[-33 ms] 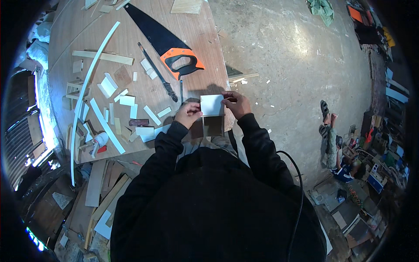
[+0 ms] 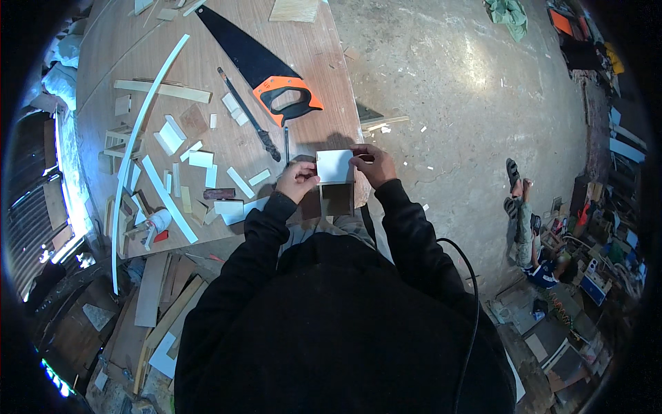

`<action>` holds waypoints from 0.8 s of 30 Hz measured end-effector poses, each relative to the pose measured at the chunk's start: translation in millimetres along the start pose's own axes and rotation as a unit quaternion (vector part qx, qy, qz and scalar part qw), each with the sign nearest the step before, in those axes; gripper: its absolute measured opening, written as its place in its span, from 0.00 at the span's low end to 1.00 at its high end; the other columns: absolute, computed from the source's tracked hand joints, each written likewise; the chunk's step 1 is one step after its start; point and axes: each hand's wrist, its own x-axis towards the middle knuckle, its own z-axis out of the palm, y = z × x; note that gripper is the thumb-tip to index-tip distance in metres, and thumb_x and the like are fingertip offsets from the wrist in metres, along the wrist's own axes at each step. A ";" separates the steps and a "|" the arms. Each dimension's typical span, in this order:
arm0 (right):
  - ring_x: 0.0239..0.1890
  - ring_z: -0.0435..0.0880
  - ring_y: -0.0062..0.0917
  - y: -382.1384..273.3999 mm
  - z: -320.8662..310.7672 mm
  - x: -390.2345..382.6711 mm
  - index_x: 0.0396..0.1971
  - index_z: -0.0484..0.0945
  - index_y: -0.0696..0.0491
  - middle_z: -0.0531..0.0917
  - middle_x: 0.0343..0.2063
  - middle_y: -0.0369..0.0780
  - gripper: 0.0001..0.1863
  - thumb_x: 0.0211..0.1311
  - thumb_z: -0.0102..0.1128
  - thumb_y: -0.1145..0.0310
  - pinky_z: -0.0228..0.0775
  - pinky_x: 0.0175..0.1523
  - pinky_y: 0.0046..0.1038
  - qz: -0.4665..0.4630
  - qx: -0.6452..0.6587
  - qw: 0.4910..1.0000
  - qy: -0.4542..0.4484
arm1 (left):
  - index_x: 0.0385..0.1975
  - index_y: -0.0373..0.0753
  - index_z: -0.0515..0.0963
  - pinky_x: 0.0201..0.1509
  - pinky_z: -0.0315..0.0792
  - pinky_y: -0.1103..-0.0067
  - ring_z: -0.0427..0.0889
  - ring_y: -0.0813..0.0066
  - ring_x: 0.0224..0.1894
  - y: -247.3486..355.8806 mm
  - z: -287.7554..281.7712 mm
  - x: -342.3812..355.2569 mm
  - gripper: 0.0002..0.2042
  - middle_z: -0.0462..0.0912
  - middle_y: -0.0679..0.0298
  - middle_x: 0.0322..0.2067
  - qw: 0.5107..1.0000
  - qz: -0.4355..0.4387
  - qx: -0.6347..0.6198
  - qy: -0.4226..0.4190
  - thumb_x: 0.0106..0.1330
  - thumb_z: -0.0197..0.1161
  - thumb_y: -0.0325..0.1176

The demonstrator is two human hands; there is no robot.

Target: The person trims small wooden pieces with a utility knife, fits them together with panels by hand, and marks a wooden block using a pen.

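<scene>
A small white rectangular board (image 2: 335, 166) is held between my two hands near the table's front right corner. My left hand (image 2: 297, 181) pinches its left edge, thumb at the lower left corner. At the upper right corner, the fingers of my right hand (image 2: 375, 165) close on its edge. Directly below the board's near edge is a brown box-like piece (image 2: 337, 199) with an open-looking dark face; whether the board touches it I cannot tell. Just beyond my left hand lie a thin dark rod (image 2: 287, 143) and a long dark tool with a wrapped handle (image 2: 265, 138).
An orange-and-black handsaw (image 2: 286, 93) lies across the wooden table (image 2: 234, 34). Several white and wooden offcuts (image 2: 201, 159) and a long curved white strip (image 2: 150, 103) cover the left side. Boards (image 2: 153, 290) lean below it. Another person (image 2: 538, 269) sits far right among clutter.
</scene>
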 end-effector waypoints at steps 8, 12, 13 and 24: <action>0.42 0.87 0.26 -8.0 -0.4 -1.0 0.48 0.83 0.54 0.88 0.40 0.41 0.18 0.56 0.69 0.68 0.78 0.50 0.29 -0.018 -0.061 0.998 -0.002 | 0.49 0.34 0.76 0.49 0.76 0.79 0.82 0.76 0.43 10.5 0.2 0.1 0.15 0.83 0.61 0.40 1.000 -0.004 -0.002 0.010 0.63 0.67 0.24; 0.42 0.87 0.27 -5.3 -3.4 0.2 0.48 0.83 0.54 0.88 0.40 0.42 0.18 0.56 0.69 0.69 0.78 0.49 0.29 -0.043 -0.065 0.997 -0.001 | 0.51 0.35 0.76 0.49 0.76 0.79 0.82 0.76 0.43 22.6 2.5 -0.7 0.17 0.83 0.61 0.40 1.000 -0.015 0.013 0.013 0.62 0.67 0.24; 0.42 0.87 0.27 -7.0 -3.6 -0.7 0.48 0.83 0.54 0.88 0.40 0.42 0.18 0.56 0.69 0.69 0.78 0.49 0.29 -0.033 -0.065 0.997 -0.003 | 0.51 0.36 0.75 0.49 0.76 0.79 0.82 0.76 0.43 24.6 2.7 -0.6 0.18 0.83 0.61 0.41 1.000 -0.021 0.018 0.009 0.61 0.67 0.23; 0.39 0.88 0.29 -7.5 -5.1 1.0 0.47 0.83 0.54 0.88 0.38 0.43 0.18 0.56 0.68 0.67 0.78 0.47 0.30 -0.028 -0.077 0.997 -0.016 | 0.48 0.38 0.78 0.52 0.73 0.79 0.81 0.77 0.46 11.2 2.1 -0.5 0.16 0.83 0.65 0.41 0.999 0.013 0.035 0.033 0.60 0.69 0.24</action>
